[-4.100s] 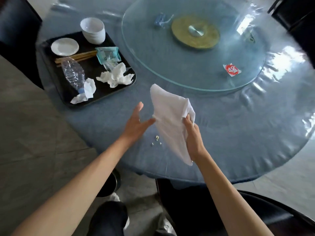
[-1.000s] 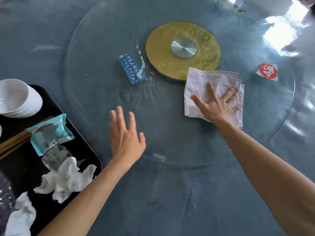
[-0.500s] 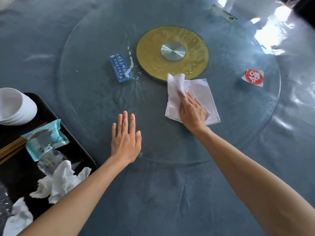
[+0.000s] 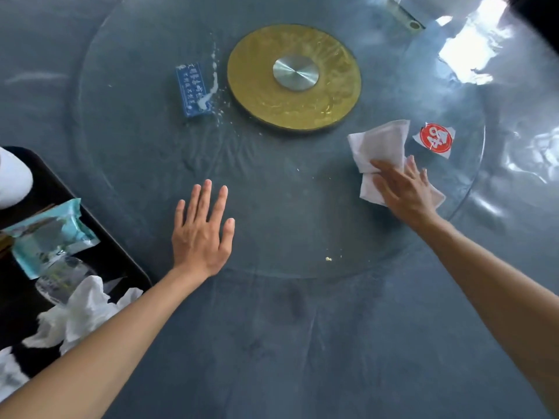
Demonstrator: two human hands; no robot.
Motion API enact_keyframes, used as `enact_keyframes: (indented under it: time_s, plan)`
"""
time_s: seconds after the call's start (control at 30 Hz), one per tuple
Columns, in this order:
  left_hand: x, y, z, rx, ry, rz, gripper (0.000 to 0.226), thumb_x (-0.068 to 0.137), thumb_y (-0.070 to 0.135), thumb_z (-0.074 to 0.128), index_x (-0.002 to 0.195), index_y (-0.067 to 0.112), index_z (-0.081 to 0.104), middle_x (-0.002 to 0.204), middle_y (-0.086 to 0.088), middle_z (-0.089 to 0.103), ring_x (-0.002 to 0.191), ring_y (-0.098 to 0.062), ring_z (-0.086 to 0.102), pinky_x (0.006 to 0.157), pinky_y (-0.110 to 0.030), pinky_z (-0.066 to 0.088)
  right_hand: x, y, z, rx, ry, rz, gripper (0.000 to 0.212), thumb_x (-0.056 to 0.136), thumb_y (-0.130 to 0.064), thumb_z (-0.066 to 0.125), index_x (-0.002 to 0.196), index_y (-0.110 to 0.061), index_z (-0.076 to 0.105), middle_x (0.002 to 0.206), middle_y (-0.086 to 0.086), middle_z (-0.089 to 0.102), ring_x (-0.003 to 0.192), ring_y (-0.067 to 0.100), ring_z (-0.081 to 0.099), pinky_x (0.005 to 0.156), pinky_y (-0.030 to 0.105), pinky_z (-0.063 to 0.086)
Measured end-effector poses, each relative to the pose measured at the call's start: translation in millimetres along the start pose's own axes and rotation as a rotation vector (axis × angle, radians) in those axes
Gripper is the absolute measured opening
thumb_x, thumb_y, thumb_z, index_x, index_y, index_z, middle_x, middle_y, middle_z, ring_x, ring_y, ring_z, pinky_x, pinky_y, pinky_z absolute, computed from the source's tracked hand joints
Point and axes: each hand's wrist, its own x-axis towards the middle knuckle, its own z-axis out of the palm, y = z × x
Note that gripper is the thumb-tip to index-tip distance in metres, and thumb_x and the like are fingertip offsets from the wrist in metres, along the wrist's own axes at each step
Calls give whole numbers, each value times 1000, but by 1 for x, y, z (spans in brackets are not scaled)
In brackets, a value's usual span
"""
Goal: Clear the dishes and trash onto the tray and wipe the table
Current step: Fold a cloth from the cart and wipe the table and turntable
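My right hand [image 4: 403, 190] presses flat on a white cloth [image 4: 378, 146] on the right side of the glass turntable [image 4: 272, 182]. My left hand [image 4: 202, 234] lies flat with fingers spread on the turntable's near edge, holding nothing. A blue packet [image 4: 193, 89] with a white spill beside it lies left of the gold hub [image 4: 295, 77]. A red-and-white wrapper [image 4: 435, 140] sits just right of the cloth. The black tray [image 4: 115, 258] at the left holds a white bowl [image 4: 12, 179], a teal packet [image 4: 48, 234], crumpled tissues [image 4: 81, 313] and a clear plastic cup.
The round table [image 4: 302, 343] has a blue cloth under shiny plastic film. A small yellow crumb [image 4: 328, 259] lies on the turntable's near edge. A narrow strip object [image 4: 405, 15] lies at the far right of the turntable. Bright glare covers the upper right.
My right hand has slid the cloth to the right across the glass, from below the gold hub toward the red wrapper. My left hand stays flat on the near edge.
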Motion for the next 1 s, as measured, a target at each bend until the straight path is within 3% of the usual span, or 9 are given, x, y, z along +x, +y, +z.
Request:
enact_keyframes:
  time_s: [0.1,0.17,0.27,0.4,0.5,0.6,0.7,0.83,1.0]
  plan:
    - [2,-5,0,8,6,1,65,99,45,21,160,23,17,169,-7,9,156,-24,6,124,-50,9,-30,-43,23,16,38,-29,44,97,-59,57,139,-46,56,159,11,44,153,32,29,125,50,20]
    - [4,-7,-1,7,3,11,65,99,45,21,160,23,17,169,-7,8,156,-24,6,124,-50,8,-62,-68,33,75,33,-138,37,98,-45,64,133,-36,66,151,8,55,147,30,43,117,49,38]
    - [5,-13,-4,21,-7,20,66,99,45,21,160,21,17,168,-8,9,156,-25,6,123,-50,9,-123,-102,42,152,-31,-430,30,88,-10,70,116,-18,77,130,11,71,120,31,68,89,44,59]
    - [6,-17,-8,28,-21,40,66,99,46,19,161,21,16,169,-7,8,156,-24,6,123,-49,8,-168,-122,36,267,-201,-739,64,70,15,49,119,-16,76,139,6,66,123,25,67,95,33,57]
    - [5,-17,-8,30,-8,44,66,99,45,21,160,20,19,168,-8,11,155,-24,9,123,-50,12,-130,-115,14,398,22,-546,64,83,17,44,125,-21,73,140,3,65,108,27,71,92,27,53]
    - [4,-15,-6,45,-1,46,65,100,45,19,160,19,18,168,-9,11,155,-26,8,123,-52,13,-41,-98,-8,295,204,-360,45,98,3,53,136,-18,65,139,9,64,129,32,59,102,36,49]
    - [2,-13,-4,40,12,54,65,101,45,19,160,19,18,168,-9,10,155,-26,7,123,-52,13,34,-89,-3,107,86,-207,42,102,-15,53,141,-31,61,145,12,57,144,39,41,117,57,34]
    - [2,-8,1,49,37,54,65,100,45,22,160,19,18,168,-9,11,155,-26,8,123,-53,14,68,-100,28,-25,32,-137,45,106,-37,38,147,-52,46,158,9,44,152,31,29,124,63,10]
    - [0,-5,4,53,54,52,66,99,45,27,160,20,20,168,-9,13,155,-26,9,123,-53,14,42,-139,37,-18,-42,-370,51,102,-22,47,150,-38,49,159,13,43,140,38,45,118,54,31]
